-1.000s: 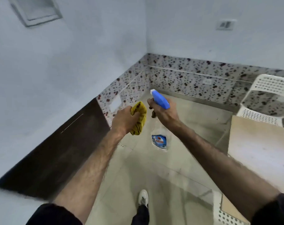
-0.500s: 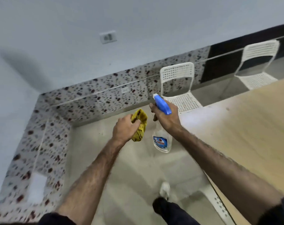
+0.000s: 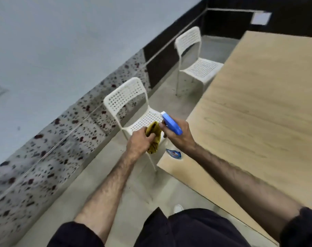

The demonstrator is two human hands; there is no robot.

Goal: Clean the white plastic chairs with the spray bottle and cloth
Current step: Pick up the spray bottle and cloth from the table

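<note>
Yellow cloth (image 3: 154,138) sits clamped in the left hand (image 3: 138,142). The right hand (image 3: 178,136) grips the spray bottle (image 3: 171,125) before the near white chair (image 3: 132,104).

There are two white chairs, one near (image 3: 132,107) and one far (image 3: 196,57). There is one spray bottle (image 3: 171,125), one yellow cloth (image 3: 154,138), one wooden table (image 3: 258,113) and two hands, left (image 3: 138,143) and right (image 3: 180,136).
</note>
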